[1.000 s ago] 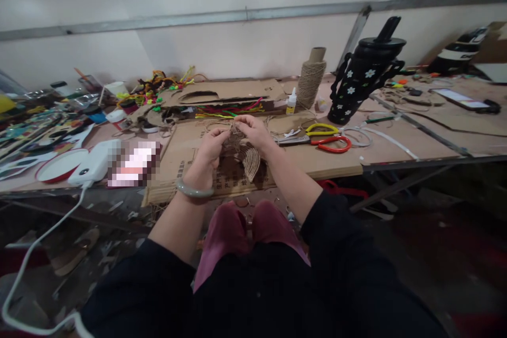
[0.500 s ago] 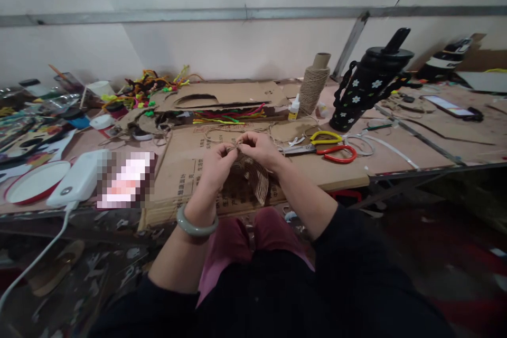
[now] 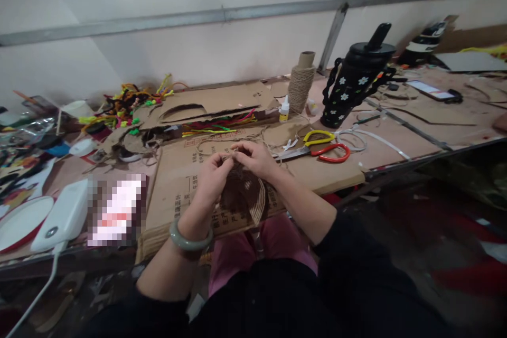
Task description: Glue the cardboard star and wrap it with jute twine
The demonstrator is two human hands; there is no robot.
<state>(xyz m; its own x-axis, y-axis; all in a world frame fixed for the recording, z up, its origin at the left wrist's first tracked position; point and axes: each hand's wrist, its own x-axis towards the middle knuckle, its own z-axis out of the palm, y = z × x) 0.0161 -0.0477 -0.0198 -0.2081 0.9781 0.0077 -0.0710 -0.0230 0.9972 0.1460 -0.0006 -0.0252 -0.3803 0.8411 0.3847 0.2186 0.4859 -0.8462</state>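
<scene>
My left hand [image 3: 212, 179], with a pale green bangle [image 3: 190, 238] at its wrist, has thumb and forefinger pinched together. Against it, my right hand [image 3: 257, 161] pinches at the same spot. Between them they grip the top of a dark brown curved piece with light twine stripes [image 3: 258, 202], which hangs below the fingers. Exactly what the fingertips pinch is too small to make out. Under the hands lies flattened cardboard [image 3: 168, 190] with printed characters. Scissors [image 3: 328, 152] with one yellow and one red handle lie just right of my right hand.
Behind stand a twine spool [image 3: 301, 84], a small glue bottle [image 3: 284, 110] and a black flowered tumbler [image 3: 354, 84]. Colored cords [image 3: 137, 99] are heaped at the back left. A white power bank [image 3: 65, 216] and a blurred-out phone [image 3: 119, 211] lie at left.
My view has turned, so the bench appears tilted and shifted left. Both hands keep their pinch, and the striped piece shows more of its dark face.
</scene>
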